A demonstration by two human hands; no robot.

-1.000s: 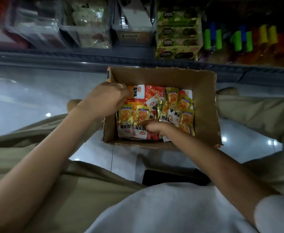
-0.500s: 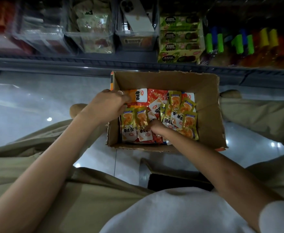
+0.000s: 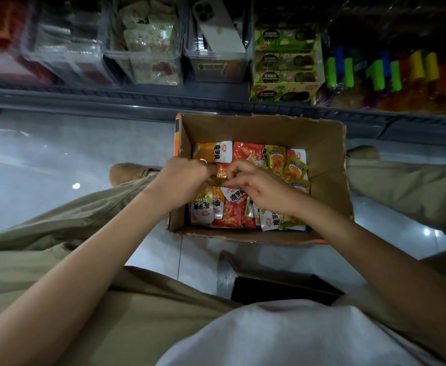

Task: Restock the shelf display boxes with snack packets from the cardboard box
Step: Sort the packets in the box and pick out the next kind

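The left grip (image 3: 185, 180) and the right grip (image 3: 259, 187) are positioned over the middle of the cardboard box (image 3: 330, 159), fingertips facing. A small orange packet (image 3: 219, 173) is pinched between them. The left grip's curled fingers are clamped on its left edge, and the right grip's thumb and forefinger on its right edge. The packet is held just above the others and is largely covered by fingers, so its long axis cannot be determined.

Below the grips, loose snack packets (image 3: 230, 215) in orange, red and olive-gold are noted lying flat and overlapping in the box. Those at the near left are laid with their long axes running away from the person. One at the far left corner is laid crosswise, white end to the right.

The box is stood open on the tiled floor (image 3: 45, 167) between the person's khaki-trousered legs, its far wall close to the shelf edge (image 3: 111, 101).

On the shelf, clear display boxes (image 3: 142, 62) are ranged side by side. A phone (image 3: 216, 25) is propped in one of them, and a green carton (image 3: 285, 85) stands to its right. A second, dark-lined carton (image 3: 282, 289) is set near the person's lap.
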